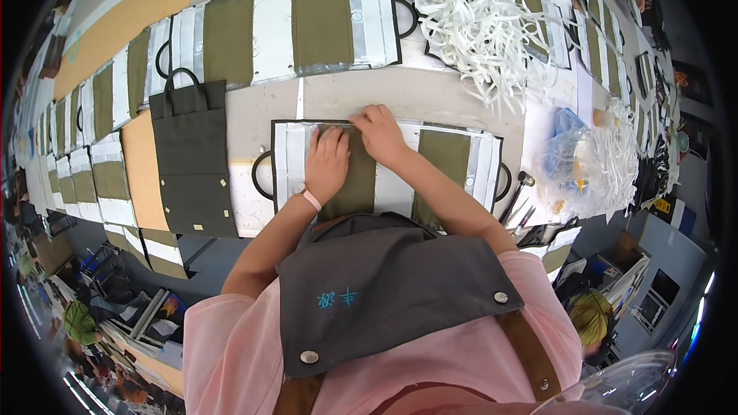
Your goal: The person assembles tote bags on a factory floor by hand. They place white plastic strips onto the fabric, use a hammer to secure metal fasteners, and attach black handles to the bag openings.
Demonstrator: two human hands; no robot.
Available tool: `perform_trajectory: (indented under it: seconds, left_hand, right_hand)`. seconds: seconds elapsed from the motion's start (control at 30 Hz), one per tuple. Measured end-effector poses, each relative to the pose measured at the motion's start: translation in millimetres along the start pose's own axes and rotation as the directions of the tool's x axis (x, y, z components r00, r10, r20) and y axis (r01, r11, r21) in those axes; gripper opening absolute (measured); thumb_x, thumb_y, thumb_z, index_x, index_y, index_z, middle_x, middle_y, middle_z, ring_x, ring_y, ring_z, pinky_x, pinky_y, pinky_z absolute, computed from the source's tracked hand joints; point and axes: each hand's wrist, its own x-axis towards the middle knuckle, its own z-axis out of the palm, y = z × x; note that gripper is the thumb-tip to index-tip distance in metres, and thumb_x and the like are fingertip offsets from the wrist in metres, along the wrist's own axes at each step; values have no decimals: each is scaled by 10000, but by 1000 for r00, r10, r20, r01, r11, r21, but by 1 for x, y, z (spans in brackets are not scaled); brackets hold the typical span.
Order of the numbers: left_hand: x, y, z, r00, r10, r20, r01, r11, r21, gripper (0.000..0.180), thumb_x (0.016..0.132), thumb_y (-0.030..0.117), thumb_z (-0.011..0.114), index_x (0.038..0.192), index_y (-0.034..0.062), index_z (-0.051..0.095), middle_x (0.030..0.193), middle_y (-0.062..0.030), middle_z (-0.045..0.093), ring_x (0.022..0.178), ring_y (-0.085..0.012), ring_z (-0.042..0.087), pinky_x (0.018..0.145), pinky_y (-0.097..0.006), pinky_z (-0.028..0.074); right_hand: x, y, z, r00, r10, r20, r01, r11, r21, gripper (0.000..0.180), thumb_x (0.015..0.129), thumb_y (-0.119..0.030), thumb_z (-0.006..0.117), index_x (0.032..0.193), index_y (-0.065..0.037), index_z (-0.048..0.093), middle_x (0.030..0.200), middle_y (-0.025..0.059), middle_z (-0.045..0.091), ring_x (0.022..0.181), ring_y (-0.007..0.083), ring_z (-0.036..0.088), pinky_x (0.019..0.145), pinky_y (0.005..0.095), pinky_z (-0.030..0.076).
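In front of me on the table lies a flat bag panel [396, 177] with white and olive-green bands, dark edging and a black loop handle at each end. My left hand [328, 160] rests on its left part, fingers laid flat across a white and an olive band. At the panel's far edge my right hand [381, 137] is closed, its fingers curled and pinching the edging. What lies under those fingertips is hidden. Left of the panel lies a dark grey tote bag [194, 157] with two upright handles and small pale tabs near its bottom.
More banded panels [323, 23] lie in rows at the back and left. A heap of white tape strips [484, 27] covers the back right. A plastic bag [573, 157], a black-headed tool [524, 179] and a pen-like tool [526, 219] sit at right. The table's near edge runs before me.
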Motion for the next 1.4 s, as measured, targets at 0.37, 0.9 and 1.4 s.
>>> perform_trajectory:
  seconds: [0.37,0.9,1.4]
  left_hand:
    - [6,7,4,1000,8,-11,-7,999,44,532,849,288,614,1350,170,483,1148,-128,471,1145,-267,435,1062,-508,266]
    - [12,7,12,999,-41,-5,41,999,-16,462,858,275,602,1312,233,530,1135,-123,475,1118,-282,430,1053,-516,260]
    - [13,9,8,999,-51,-13,51,999,-2,513,821,293,635,1303,160,523,1111,-128,491,1071,-289,459,989,-507,320]
  right_hand:
    - [11,14,-7,965,226,132,-242,962,125,42,736,-13,612,774,-28,603,838,122,575,847,321,530,784,416,443]
    - [13,13,-11,961,218,168,-228,973,43,77,736,-5,594,810,-24,588,851,125,559,846,323,525,789,412,438]
    - [-8,25,-23,914,-298,277,336,936,-103,147,709,-120,564,798,-18,622,884,71,535,858,252,502,759,360,467]
